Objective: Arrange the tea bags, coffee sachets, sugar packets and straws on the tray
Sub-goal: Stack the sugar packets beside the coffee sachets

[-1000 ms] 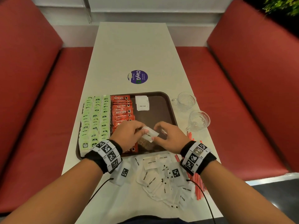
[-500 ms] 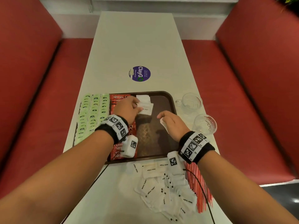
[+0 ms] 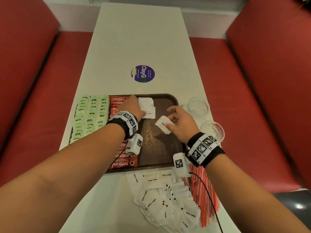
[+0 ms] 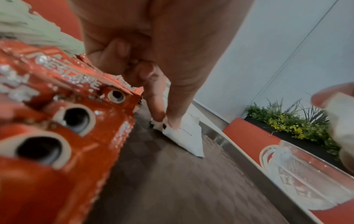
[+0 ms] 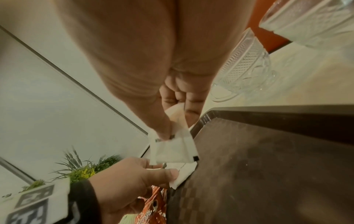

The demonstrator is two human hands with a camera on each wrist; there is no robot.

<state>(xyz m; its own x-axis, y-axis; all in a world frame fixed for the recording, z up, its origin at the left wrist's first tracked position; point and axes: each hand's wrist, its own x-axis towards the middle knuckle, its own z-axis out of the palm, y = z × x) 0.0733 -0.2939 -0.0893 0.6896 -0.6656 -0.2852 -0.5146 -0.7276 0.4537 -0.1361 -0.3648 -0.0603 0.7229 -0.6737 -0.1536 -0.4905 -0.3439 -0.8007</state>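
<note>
A brown tray [image 3: 161, 148] holds columns of green tea bags [image 3: 90, 115] at its left, then a column of red coffee sachets [image 3: 122, 155]. White sugar packets [image 3: 146, 103] lie at its far middle. My left hand [image 3: 140, 110] pinches the nearest laid sugar packet [image 3: 149, 114] between thumb and forefinger; the left wrist view shows that pinch on the packet [image 4: 184, 136]. My right hand [image 3: 170, 121] hovers over the tray's right half and pinches a few sugar packets [image 3: 162, 126], seen closer as sugar packets [image 5: 172, 148].
Loose sugar packets [image 3: 168, 202] are heaped on the white table near me, with red straws [image 3: 202, 190] along their right side. Two glass cups [image 3: 198, 106] [image 3: 212, 132] stand right of the tray. A purple sticker [image 3: 143, 74] lies beyond it. Red benches flank the table.
My left hand carried a sugar packet from the near middle of the tray to the far stack. My right hand moved slightly forward and right, still holding its packets.
</note>
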